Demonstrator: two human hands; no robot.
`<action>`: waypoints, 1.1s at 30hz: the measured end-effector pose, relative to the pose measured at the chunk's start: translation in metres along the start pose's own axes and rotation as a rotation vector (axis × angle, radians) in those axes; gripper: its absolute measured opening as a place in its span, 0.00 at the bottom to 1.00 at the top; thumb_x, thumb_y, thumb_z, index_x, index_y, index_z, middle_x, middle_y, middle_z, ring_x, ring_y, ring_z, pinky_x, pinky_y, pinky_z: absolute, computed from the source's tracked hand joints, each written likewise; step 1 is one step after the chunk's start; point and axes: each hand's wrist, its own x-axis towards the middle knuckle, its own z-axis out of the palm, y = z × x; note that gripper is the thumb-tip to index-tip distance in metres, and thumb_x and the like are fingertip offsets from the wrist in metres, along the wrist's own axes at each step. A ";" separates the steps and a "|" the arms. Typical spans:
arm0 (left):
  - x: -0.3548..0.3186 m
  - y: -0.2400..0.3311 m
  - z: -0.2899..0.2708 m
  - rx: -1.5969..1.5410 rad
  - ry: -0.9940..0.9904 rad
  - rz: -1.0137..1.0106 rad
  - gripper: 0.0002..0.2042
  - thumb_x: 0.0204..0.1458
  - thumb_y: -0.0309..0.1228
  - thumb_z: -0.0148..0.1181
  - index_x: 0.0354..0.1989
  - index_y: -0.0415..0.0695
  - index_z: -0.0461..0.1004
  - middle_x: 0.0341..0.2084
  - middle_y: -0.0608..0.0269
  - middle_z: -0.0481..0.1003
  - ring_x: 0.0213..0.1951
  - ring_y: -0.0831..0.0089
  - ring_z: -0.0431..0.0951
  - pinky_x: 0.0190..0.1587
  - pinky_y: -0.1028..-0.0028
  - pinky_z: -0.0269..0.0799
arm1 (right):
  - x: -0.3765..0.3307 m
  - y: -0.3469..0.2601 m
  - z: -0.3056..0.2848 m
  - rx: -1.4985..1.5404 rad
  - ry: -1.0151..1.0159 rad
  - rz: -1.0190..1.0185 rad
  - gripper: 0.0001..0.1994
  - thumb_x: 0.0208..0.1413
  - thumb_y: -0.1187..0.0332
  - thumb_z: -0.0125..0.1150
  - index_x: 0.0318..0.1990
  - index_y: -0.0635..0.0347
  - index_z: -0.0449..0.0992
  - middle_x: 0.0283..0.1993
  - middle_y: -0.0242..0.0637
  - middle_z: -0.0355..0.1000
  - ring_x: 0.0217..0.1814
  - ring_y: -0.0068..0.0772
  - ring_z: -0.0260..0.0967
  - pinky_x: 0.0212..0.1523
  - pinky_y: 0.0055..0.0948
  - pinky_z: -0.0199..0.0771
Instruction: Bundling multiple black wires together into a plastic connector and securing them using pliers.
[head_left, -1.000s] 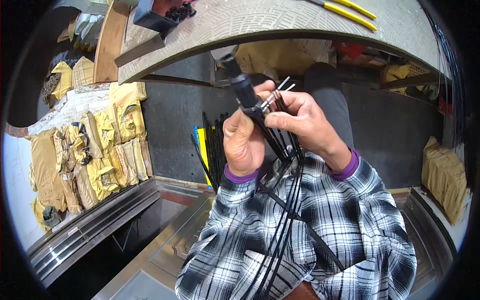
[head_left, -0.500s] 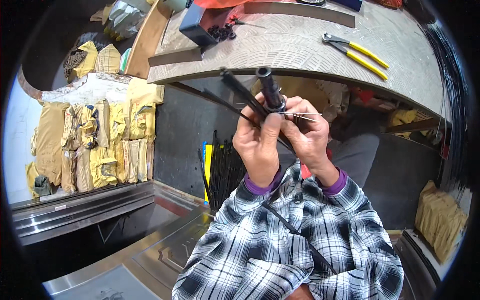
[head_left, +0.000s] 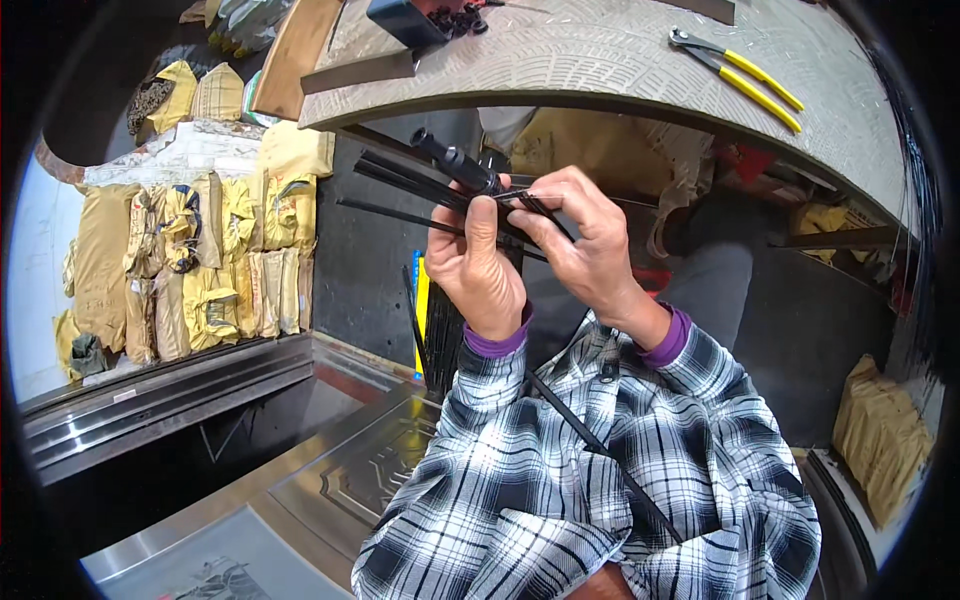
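I observe a blue box (head_left: pixel 402 22) with small black parts (head_left: pixel 462 20) at its opening, on the textured counter (head_left: pixel 580 65); pliers (head_left: pixel 745 82) lie right. Tan packages (head_left: pixel 105 265) line the left side. Left hand (head_left: pixel 482 275): grip clasping the black tube (head_left: pixel 462 167) and rods (head_left: pixel 395 180) before the counter edge. Right hand (head_left: pixel 590 240): grip pinching thin strands (head_left: pixel 545 215) at the tube's base. Versus the earlier frame, the tube slants further left.

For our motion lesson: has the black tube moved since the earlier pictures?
Yes: the black tube has swung leftward, judged against the dark blue box.
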 end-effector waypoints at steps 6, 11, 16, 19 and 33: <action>-0.003 0.001 -0.002 0.005 0.001 0.026 0.10 0.50 0.22 0.56 0.40 0.34 0.70 0.33 0.56 0.75 0.34 0.72 0.75 0.41 0.76 0.70 | 0.000 0.001 0.002 0.006 -0.024 -0.020 0.06 0.42 0.78 0.62 0.28 0.67 0.71 0.26 0.38 0.67 0.28 0.27 0.65 0.29 0.21 0.65; -0.007 -0.002 -0.002 -0.039 -0.025 0.023 0.10 0.50 0.22 0.55 0.41 0.33 0.70 0.34 0.56 0.74 0.35 0.73 0.74 0.42 0.76 0.68 | 0.006 0.007 -0.011 0.358 -0.206 0.327 0.04 0.47 0.76 0.60 0.27 0.68 0.71 0.26 0.29 0.67 0.29 0.16 0.61 0.31 0.19 0.63; -0.013 -0.005 0.001 0.158 -0.073 0.076 0.11 0.54 0.28 0.53 0.43 0.35 0.69 0.36 0.59 0.73 0.37 0.73 0.73 0.44 0.75 0.67 | 0.008 0.014 -0.010 0.565 -0.295 0.416 0.06 0.48 0.74 0.60 0.30 0.66 0.69 0.29 0.26 0.65 0.33 0.13 0.59 0.35 0.16 0.62; -0.016 -0.006 0.005 0.311 -0.095 0.138 0.20 0.53 0.37 0.54 0.47 0.33 0.65 0.39 0.54 0.72 0.40 0.73 0.72 0.46 0.74 0.65 | 0.006 0.007 -0.003 0.652 -0.151 0.362 0.08 0.48 0.74 0.60 0.32 0.64 0.67 0.30 0.25 0.63 0.35 0.11 0.58 0.36 0.15 0.62; -0.010 0.002 -0.005 -0.019 -0.097 -0.157 0.11 0.50 0.27 0.57 0.41 0.37 0.68 0.34 0.54 0.74 0.37 0.71 0.73 0.44 0.74 0.67 | -0.005 0.015 -0.013 0.556 -0.227 0.419 0.09 0.43 0.75 0.65 0.29 0.65 0.70 0.31 0.26 0.66 0.35 0.12 0.63 0.33 0.16 0.67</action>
